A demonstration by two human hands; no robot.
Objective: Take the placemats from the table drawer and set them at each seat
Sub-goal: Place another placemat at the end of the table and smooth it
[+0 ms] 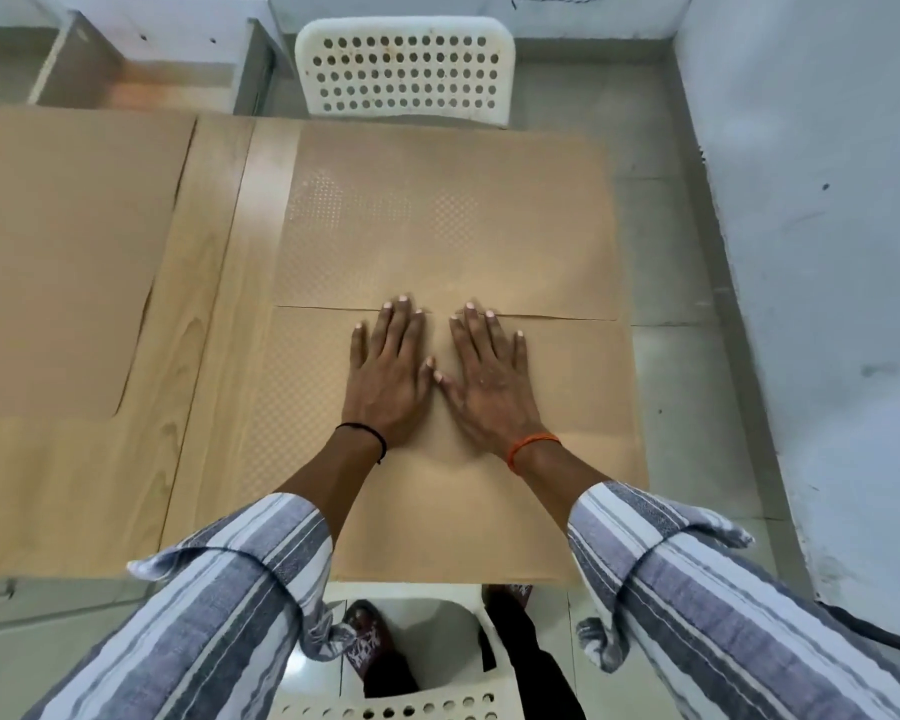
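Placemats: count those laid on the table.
3, perhaps more out of frame: near placemat under both hands, far placemat before the white chair, left placemat at the frame's left edge.

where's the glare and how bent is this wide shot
Head view: glare whitens the table strip and the dotted far placemat; the wide lens bows the table edges and the wall; sleeves at the bottom look soft; the left hand and right hand stay sharp on the near placemat.
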